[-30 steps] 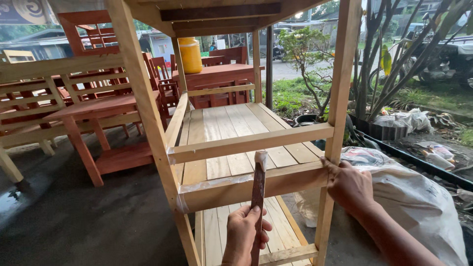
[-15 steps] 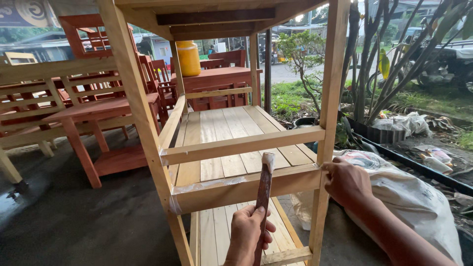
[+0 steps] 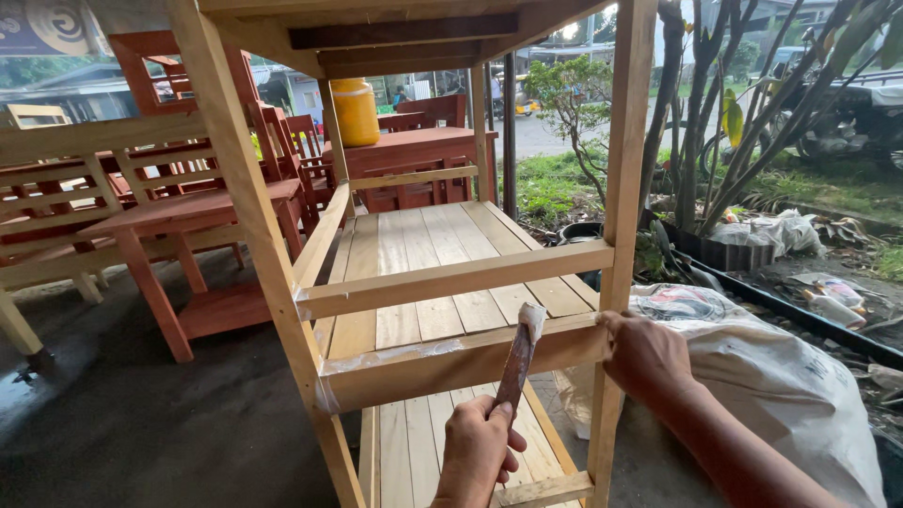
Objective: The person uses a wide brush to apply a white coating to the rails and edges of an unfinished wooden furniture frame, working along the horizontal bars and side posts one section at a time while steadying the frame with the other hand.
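So I'm watching this through the head camera. The left hand [image 3: 478,452] is closed in a fist around the handle of a putty knife [image 3: 520,356], blade pointing up, its pale tip touching the front rail [image 3: 442,367] of the unpainted wooden shelf [image 3: 451,273]. The right hand [image 3: 644,356] is curled around the shelf's front right post [image 3: 623,216] right where that rail meets it, fingers wrapped, thumb side toward me. It's bracing, not carrying anything.

How I'd do this bit well, just my take: keep the blade low and nearly flat to the rail so the filler spreads thin instead of ridging, pull along the grain, and keep that right hand clamped on the post so the frame doesn't rock. There's already a whitish smear along the top edge of the rail and at the left joint, so I'd go light there rather than pile on more.

Counts, as far as I can see:
- hands: two
- putty knife: one
- front rails on this shelf: two, one above the other
- slatted decks in view: two, the lower one only partly
- yellow jug [image 3: 356,111]: one, on a red table [image 3: 414,150] behind
- white sack [image 3: 762,376]: one, just beside the post on the ground
- red furniture in the back: several pieces, too overlapped to count properly
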Motion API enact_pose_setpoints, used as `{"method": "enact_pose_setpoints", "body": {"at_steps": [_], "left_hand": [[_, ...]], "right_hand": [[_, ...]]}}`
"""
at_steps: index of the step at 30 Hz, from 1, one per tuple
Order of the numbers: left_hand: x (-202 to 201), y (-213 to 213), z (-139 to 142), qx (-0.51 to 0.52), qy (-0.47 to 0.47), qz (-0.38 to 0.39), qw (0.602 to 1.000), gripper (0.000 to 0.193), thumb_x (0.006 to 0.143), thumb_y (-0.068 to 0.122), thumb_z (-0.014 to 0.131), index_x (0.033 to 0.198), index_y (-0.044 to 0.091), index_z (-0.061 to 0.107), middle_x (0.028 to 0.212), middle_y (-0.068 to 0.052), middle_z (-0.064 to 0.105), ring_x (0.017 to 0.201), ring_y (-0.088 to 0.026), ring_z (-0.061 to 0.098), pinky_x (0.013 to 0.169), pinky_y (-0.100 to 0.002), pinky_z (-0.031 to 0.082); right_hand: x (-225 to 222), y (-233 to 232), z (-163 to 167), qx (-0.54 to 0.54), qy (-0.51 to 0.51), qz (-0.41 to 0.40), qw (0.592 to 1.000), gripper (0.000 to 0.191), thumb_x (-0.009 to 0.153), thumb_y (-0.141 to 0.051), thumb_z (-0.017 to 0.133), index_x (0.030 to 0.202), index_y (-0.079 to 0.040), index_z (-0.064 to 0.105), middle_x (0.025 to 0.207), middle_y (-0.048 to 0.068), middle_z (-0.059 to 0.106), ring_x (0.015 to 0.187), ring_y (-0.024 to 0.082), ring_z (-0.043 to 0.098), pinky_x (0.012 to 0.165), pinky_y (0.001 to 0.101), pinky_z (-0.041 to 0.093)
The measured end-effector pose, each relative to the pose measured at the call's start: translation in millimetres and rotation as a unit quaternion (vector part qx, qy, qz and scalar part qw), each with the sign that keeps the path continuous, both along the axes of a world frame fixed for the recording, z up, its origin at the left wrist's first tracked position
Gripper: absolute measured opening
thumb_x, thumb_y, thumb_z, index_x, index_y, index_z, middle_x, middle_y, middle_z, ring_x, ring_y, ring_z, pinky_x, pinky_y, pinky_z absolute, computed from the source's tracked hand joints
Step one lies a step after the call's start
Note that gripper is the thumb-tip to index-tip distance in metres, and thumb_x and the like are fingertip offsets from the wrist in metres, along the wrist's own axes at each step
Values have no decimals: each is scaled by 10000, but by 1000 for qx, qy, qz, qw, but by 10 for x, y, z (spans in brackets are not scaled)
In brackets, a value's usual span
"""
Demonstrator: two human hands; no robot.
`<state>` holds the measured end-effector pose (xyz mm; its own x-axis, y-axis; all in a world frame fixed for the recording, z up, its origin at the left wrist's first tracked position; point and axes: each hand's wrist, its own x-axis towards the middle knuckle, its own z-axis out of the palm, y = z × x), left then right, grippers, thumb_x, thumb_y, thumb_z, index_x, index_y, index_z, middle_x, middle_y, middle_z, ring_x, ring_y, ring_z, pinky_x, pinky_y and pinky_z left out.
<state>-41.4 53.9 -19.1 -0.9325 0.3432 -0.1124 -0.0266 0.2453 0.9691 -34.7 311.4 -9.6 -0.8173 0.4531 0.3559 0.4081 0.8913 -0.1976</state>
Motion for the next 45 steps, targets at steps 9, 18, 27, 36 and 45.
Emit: {"method": "enact_pose_setpoints", "body": {"at_steps": [9, 18, 27, 36, 45], "left_hand": [[8, 11, 66, -28, 4, -1, 1000, 285, 1015, 216, 537, 984, -7, 712, 667, -81, 702, 429, -110, 572, 373, -282, 448], [46, 19, 59, -6, 11, -13, 1000, 299, 1010, 216, 541, 975, -25, 715, 655, -84, 700, 420, -117, 567, 364, -287, 440], [70, 49, 86, 4, 29, -6, 1000, 294, 1002, 220, 545, 998, -8, 731, 644, -82, 699, 414, -116, 569, 361, -284, 442], [98, 40, 111, -4, 21, -12, 1000, 282, 1006, 218, 544, 996, 8, 731, 652, -78, 698, 418, -111, 572, 364, -281, 444], [95, 48, 94, 0, 15, -8, 1000, 293, 1011, 222, 547, 963, -8, 723, 650, -82, 700, 416, -115, 575, 359, -283, 441]], "right_hand": [[122, -193, 6, 4, 247, 204, 947, 621, 822, 4, 572, 1349, -307, 675, 1058, 42, 656, 687, 125, 626, 542, 261, 556], [66, -150, -51, -14, 177, 200, 964, 681, 842, -18, 604, 1417, -382, 599, 1178, 36, 628, 721, 136, 661, 609, 241, 606], [159, 256, -97, 24, 121, 69, 990, 516, 913, -93, 578, 1339, -371, 659, 1228, -45, 698, 689, 113, 667, 596, 291, 571], [112, 202, -74, 87, 19, 26, 996, 472, 948, -141, 582, 1374, -342, 620, 1305, -48, 668, 570, 114, 659, 478, 264, 556], [188, 263, -71, 23, 81, 30, 996, 494, 952, -138, 519, 1358, -404, 610, 1263, -34, 665, 588, 140, 696, 514, 311, 577]]}}
